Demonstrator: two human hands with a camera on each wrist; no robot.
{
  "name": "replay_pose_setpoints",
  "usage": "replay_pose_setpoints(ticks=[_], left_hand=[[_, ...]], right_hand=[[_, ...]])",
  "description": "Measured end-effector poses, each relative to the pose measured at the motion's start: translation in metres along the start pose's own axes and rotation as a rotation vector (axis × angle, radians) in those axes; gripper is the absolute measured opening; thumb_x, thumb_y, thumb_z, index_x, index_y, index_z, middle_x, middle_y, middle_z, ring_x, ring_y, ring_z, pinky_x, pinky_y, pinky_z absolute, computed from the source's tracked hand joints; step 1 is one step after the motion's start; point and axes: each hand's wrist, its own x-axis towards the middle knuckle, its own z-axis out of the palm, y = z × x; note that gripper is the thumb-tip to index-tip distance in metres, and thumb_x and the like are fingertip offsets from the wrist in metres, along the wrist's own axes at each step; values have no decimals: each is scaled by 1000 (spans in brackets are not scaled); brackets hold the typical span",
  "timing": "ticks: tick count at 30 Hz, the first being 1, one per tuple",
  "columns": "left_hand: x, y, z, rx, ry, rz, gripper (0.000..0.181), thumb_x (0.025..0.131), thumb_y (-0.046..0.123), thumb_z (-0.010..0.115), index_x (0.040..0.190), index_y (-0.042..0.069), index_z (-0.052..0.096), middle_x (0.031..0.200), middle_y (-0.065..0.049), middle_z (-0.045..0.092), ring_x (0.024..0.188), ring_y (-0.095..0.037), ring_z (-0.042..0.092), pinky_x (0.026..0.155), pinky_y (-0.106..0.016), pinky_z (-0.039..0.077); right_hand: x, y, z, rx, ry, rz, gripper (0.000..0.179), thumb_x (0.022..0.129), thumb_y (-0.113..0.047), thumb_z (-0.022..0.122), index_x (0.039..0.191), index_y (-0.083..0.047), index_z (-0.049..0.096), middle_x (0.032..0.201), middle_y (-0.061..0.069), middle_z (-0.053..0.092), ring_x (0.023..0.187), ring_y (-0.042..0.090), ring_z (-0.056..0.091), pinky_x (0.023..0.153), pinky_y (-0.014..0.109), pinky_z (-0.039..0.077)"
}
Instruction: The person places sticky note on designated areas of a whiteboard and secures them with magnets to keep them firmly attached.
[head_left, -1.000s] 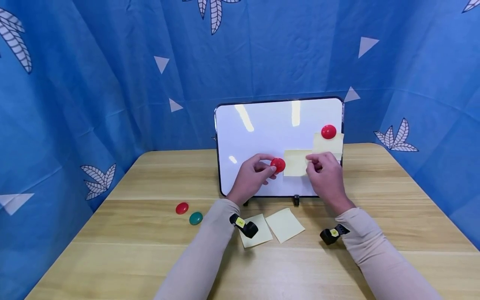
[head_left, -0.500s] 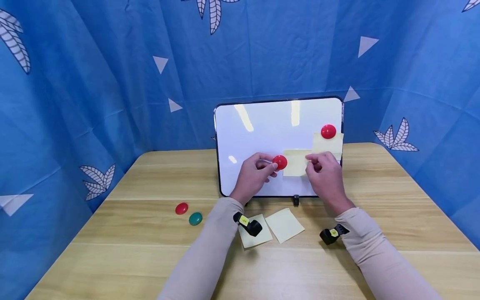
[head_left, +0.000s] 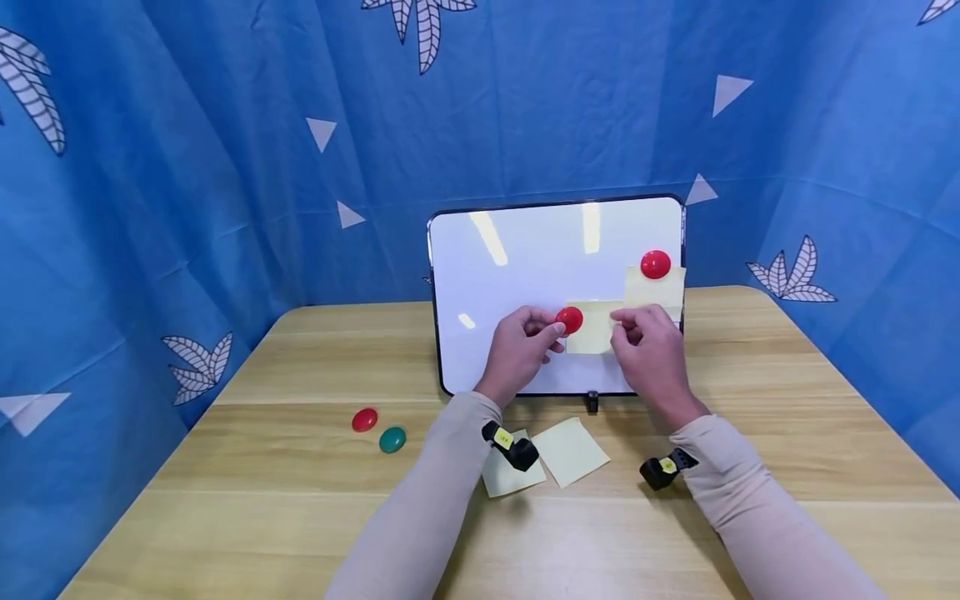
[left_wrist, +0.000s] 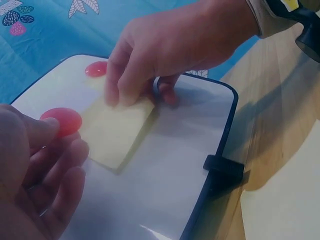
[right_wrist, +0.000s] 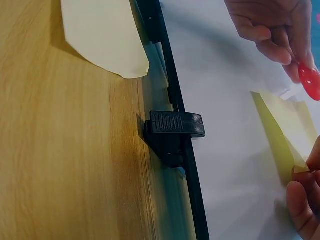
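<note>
My left hand (head_left: 517, 350) pinches a round red magnet (head_left: 569, 320) between thumb and fingers, at the upper left corner of a pale yellow sticky note (head_left: 592, 333). The right hand (head_left: 652, 350) pinches that note by its right side against the whiteboard (head_left: 495, 283). In the right wrist view the note's lower edge stands away from the board. A second note (head_left: 652, 287) hangs at the board's upper right, with another red magnet (head_left: 656, 264) over its top edge. Whether the held magnet touches the note, I cannot tell.
Two loose sticky notes, one (head_left: 572, 452) beside the other (head_left: 513, 475), lie on the wooden table (head_left: 262, 517) before the board. A red magnet (head_left: 364, 419) and a green magnet (head_left: 392, 439) lie to the left. A black clip foot (head_left: 592, 402) supports the board's bottom edge.
My left hand has moved right and slightly up with the red magnet, from the note's left side to its upper left corner. The right hand has stayed in place on the note.
</note>
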Motion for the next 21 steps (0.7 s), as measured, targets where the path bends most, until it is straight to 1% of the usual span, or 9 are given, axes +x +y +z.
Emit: replay_pose_setpoints(ticks=[4, 9, 15, 18, 21], left_hand=[[2, 0, 7, -21, 3, -10, 13, 96, 17, 70, 102, 7, 65, 89, -5, 73, 72, -17, 71, 62, -28, 55], [4, 1, 16, -36, 27, -28, 11, 96, 16, 70, 101, 8, 65, 89, -7, 73, 67, -17, 71, 59, -27, 54], [6, 4, 19, -53, 61, -5, 9, 95, 14, 71, 100, 7, 67, 85, -4, 73, 64, -18, 70, 57, -26, 53], [7, 6, 20, -43, 73, 1, 10, 95, 15, 71, 100, 8, 67, 85, -1, 74, 64, -18, 70, 58, -27, 54], [9, 8, 20, -22, 82, -9, 10, 95, 18, 71, 100, 10, 67, 84, 2, 74, 65, -19, 71, 59, -28, 55]], right_hand=[[0, 0, 0, -10, -6, 3, 17, 92, -2, 66, 107, 2, 72, 97, 12, 59, 81, 22, 57, 68, 18, 45], [0, -1, 0, -19, -7, -3, 17, 92, -3, 65, 107, 2, 72, 97, 12, 59, 80, 22, 57, 68, 19, 45], [-1, -1, 0, -10, -18, 3, 18, 93, -3, 65, 108, 2, 72, 97, 11, 58, 81, 21, 57, 68, 19, 45], [-1, -2, -1, -11, -20, 9, 18, 93, -4, 65, 109, 2, 71, 97, 11, 58, 81, 22, 57, 68, 20, 45], [-1, -2, -1, -15, -20, 11, 18, 93, -4, 64, 109, 2, 71, 97, 12, 58, 81, 22, 57, 69, 21, 45]])
